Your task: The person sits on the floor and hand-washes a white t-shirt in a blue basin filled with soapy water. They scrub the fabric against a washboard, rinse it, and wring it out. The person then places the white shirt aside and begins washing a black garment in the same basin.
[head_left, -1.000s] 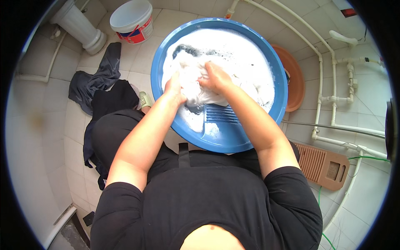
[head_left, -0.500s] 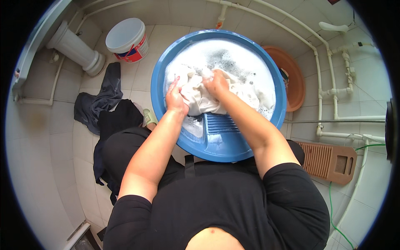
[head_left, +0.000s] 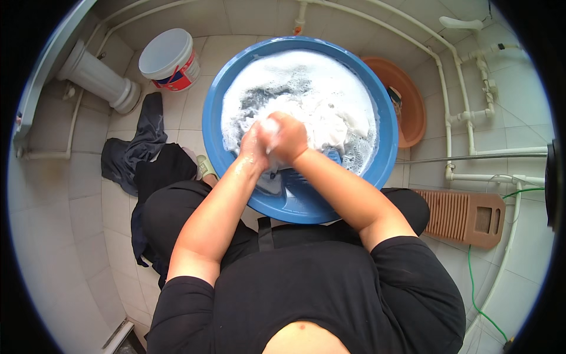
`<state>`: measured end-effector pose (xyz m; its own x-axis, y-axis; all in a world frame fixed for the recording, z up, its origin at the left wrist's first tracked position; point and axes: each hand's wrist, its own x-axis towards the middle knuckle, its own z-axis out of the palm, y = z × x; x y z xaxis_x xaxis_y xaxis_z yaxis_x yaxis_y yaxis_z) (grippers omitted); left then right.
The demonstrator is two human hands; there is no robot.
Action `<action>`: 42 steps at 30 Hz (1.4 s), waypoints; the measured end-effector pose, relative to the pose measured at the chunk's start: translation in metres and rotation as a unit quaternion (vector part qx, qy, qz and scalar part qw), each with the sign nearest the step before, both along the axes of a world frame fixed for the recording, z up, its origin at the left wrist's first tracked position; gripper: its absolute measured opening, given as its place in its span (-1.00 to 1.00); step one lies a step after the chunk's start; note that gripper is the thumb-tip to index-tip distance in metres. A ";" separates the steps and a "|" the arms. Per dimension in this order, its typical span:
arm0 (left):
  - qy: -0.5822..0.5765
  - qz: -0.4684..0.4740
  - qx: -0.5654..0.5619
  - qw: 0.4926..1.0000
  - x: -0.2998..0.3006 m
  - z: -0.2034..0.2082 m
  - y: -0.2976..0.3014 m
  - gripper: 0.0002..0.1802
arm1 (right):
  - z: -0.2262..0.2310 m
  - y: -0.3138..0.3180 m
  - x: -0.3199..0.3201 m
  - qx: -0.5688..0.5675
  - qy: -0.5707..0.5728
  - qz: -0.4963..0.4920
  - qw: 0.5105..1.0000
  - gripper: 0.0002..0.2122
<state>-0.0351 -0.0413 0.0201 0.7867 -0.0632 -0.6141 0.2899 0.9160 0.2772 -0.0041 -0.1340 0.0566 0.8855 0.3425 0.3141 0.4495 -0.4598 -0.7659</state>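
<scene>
Over the near left part of a round blue basin, my two hands are pressed together. My left hand is closed, its wrist wet. My right hand curls against it, somewhat blurred. A small white bunch shows between them, seemingly soapy white cloth, though foam hides where it ends. More of the white cloth lies in the suds to the right of my hands. Thick white foam covers most of the water. Below my hands, the basin's ridged blue washboard section is partly hidden by my right forearm.
Dark clothes lie on the tiled floor at left, below a white bucket with a red label. An orange-brown basin stands behind the blue one. A brown washboard lies at right, near white wall pipes and a green hose.
My hands were apart on the spread white cloth; now they have come together, nearer and lower in the basin. The cloth sits farther right among the foam, and the view has shifted slightly.
</scene>
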 end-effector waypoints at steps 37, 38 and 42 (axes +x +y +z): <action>-0.126 -0.091 -0.039 0.987 0.002 0.004 0.023 -0.54 | 0.039 0.009 -0.037 0.042 -0.139 0.200 0.969 -0.79; -0.196 -0.061 -0.062 0.977 0.003 -0.007 0.017 -0.54 | 0.040 0.010 -0.041 0.036 -0.149 0.214 0.965 -0.83; -0.035 0.028 0.030 0.999 -0.006 0.018 -0.016 -0.57 | 0.011 0.002 -0.003 0.004 0.016 0.021 1.000 -0.84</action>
